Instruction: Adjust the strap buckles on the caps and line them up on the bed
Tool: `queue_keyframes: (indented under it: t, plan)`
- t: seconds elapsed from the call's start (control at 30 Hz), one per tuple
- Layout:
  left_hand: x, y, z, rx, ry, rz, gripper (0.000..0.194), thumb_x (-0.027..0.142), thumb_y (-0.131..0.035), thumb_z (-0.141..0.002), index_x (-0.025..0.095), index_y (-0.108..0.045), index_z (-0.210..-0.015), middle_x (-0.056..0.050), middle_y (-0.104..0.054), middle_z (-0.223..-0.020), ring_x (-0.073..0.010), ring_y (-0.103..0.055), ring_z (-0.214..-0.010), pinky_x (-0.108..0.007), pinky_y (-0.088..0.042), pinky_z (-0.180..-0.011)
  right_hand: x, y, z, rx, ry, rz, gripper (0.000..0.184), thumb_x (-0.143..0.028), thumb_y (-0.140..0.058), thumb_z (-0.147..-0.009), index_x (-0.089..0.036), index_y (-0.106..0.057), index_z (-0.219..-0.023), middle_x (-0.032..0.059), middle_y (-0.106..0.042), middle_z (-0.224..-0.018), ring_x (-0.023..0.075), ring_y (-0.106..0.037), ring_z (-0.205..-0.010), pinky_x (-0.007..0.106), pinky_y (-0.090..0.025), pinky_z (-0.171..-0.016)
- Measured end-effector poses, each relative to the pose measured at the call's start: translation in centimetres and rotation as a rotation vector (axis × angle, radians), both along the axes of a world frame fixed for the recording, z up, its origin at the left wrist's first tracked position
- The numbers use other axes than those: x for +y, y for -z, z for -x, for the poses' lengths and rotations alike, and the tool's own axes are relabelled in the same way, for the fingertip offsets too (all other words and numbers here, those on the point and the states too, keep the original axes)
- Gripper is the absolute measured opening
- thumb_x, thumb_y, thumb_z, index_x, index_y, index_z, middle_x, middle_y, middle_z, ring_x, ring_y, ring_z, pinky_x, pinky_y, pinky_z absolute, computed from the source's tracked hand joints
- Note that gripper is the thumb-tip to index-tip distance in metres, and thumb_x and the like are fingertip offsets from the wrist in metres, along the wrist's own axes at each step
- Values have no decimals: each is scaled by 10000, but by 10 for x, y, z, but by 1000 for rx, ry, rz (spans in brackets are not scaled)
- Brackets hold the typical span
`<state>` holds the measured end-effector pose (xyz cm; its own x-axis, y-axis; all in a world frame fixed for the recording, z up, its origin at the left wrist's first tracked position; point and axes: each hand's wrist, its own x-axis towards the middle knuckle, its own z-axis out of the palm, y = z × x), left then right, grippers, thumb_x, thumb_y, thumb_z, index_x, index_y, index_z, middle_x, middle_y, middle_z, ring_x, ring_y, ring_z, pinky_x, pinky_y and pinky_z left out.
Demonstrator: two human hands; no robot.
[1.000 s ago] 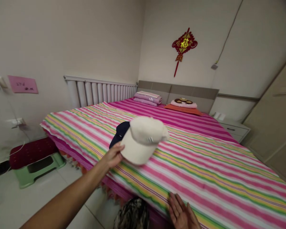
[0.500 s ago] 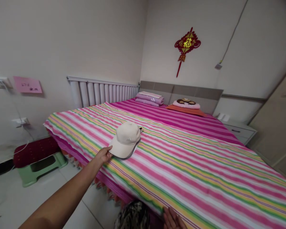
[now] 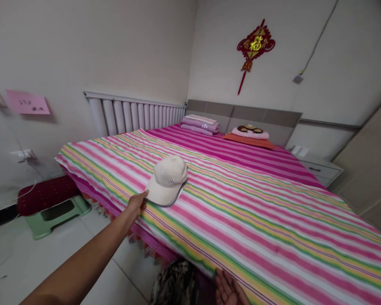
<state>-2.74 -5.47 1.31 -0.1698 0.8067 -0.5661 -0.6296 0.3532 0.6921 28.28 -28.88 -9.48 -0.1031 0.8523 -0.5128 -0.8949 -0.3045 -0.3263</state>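
Observation:
A cream baseball cap (image 3: 169, 171) with a small logo rests crown up on a striped sheet (image 3: 241, 216) that covers the near part of the bed. My left hand (image 3: 138, 202) pinches the left edge of the cap's brim, its thumb on top and the other fingers mostly hidden below. At the bed's near edge, my right hand (image 3: 228, 289) holds nothing, its palm turned up and its fingers stretched out. Part of it is cut off by the bottom of the view.
Folded purple bedding (image 3: 200, 125) and a pink folded item (image 3: 250, 133) on an orange cloth lie by the headboard (image 3: 209, 108). A radiator (image 3: 136, 114) lines the left wall. A green stool (image 3: 57, 214) and a dark red cushion (image 3: 47, 195) are at lower left; a nightstand (image 3: 320, 169) stands right.
The view has tilted slightly down. My left hand keeps its hold on the cap's brim, and the cap has barely moved on the sheet. More of my right hand's palm shows.

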Motion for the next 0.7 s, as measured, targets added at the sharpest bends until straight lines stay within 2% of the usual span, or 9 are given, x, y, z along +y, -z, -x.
queue_keyframes:
  t: [0.1, 0.2, 0.33, 0.43, 0.53, 0.7]
  plan:
    - [-10, 2, -8, -22, 30, 23, 234, 211, -700, -632, 122, -540, -778, 37, -486, -485, -78, -433, -310, -188, -400, -306, -1, -3, 2, 21, 6, -12, 391, -309, -825, -414, -247, -694, -776, -14, -713, -887, 132, -638, -797, 239, -469, -688]
    - [-13, 2, -26, -113, 49, -24, 193, 149, -654, -678, 109, -564, -844, -28, -583, -594, -123, -540, -424, -250, -491, -425, -1, -7, 7, -23, 14, -12, 373, -314, -821, -423, -246, -694, -766, -8, -714, -877, 134, -634, -797, 238, -465, -683]
    - [-7, 5, -55, -223, -69, -155, 280, 82, -563, -743, 181, -560, -1004, -10, -662, -719, -127, -623, -614, -256, -534, -640, -1, -12, 12, -20, 38, 6, 352, -293, -819, -431, -240, -695, -756, 1, -715, -865, 145, -637, -778, 246, -468, -671]
    - [0, 10, -69, -264, -160, -225, 392, 59, -549, -742, 238, -533, -1091, 25, -679, -740, -106, -632, -662, -223, -520, -707, -1, -14, 12, 33, 48, 9, 348, -261, -818, -440, -232, -693, -763, -6, -716, -861, 138, -641, -757, 242, -470, -657]
    - [4, 12, -71, -294, -177, -257, 432, 37, -532, -742, 239, -524, -1124, 28, -684, -731, -102, -634, -644, -225, -517, -727, -2, -12, 10, 58, 61, 8, 331, -247, -817, -450, -225, -692, -756, -4, -718, -848, 135, -646, -724, 241, -473, -637]
    - [1, 11, -63, -347, -97, -293, 396, 8, -466, -765, 186, -546, -1109, 10, -681, -677, -106, -637, -626, -248, -523, -743, 0, -3, 6, 66, 89, 2, 306, -232, -806, -491, -197, -689, -771, 16, -718, -845, 121, -645, -682, 227, -466, -599]
